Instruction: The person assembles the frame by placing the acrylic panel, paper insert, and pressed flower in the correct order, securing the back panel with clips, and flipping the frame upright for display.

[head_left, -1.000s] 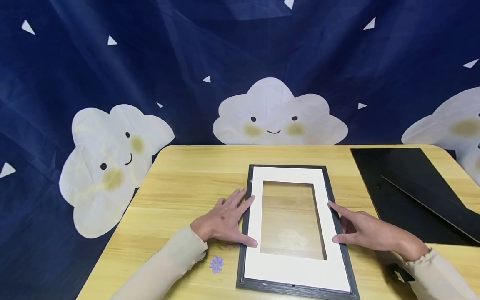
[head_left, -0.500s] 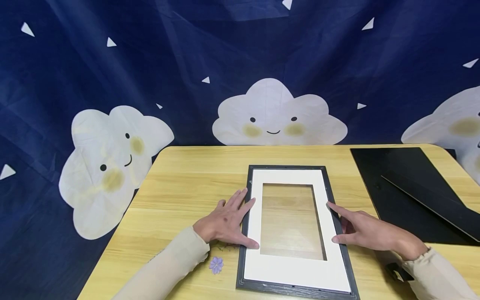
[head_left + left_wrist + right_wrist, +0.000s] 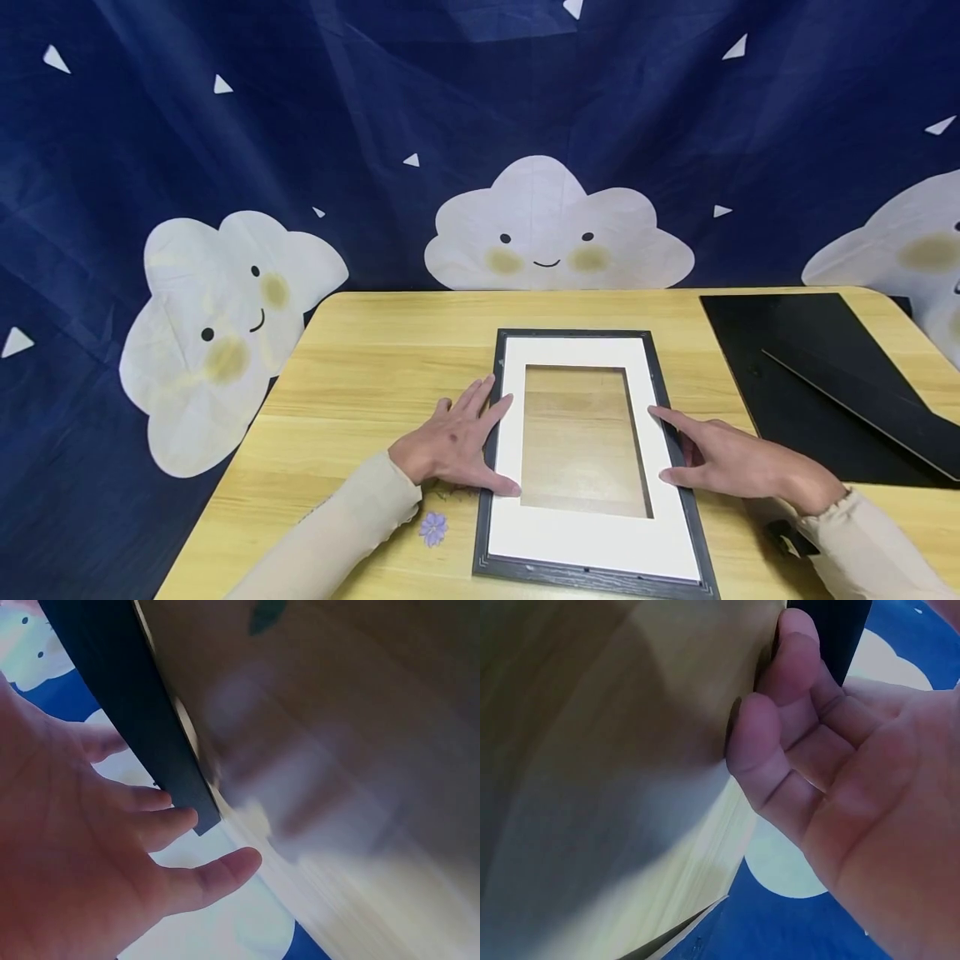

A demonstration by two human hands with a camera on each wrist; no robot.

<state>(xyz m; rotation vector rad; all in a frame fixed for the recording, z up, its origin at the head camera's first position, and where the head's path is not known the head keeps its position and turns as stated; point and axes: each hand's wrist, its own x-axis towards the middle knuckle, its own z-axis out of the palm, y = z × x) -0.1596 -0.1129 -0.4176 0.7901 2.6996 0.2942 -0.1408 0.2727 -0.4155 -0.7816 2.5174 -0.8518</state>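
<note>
The frame (image 3: pixel 592 577) lies flat on the desk (image 3: pixel 375 367), between the two hands: at 3 o'clock from the left hand (image 3: pixel 453 446) and at 9 o'clock from the right hand (image 3: pixel 738 458). Its long axis runs roughly from 12 to 6 o'clock, the far end turned a touch toward 11, and its short sides run about 9 to 3. A white mat (image 3: pixel 588 540) sits inside it, its opening long the same way, with wood grain showing through.

The left hand is spread over the frame's 9 o'clock side, thumb and a fingertip reaching onto the mat. The right hand rests its outstretched forefinger and thumb, set apart, at the 3 o'clock side, while its other fingers bend in beside the rim.

A purple flower (image 3: pixel 432 529) lies near the frame at 8 o'clock, just below the left hand. Well apart, between 2 and 3 o'clock, is a black board (image 3: pixel 780 333), with a flap (image 3: pixel 862 408) slanting across it from 10 to 4. A blue cloth (image 3: pixel 375 83) hangs beyond the desk at 12 o'clock.
</note>
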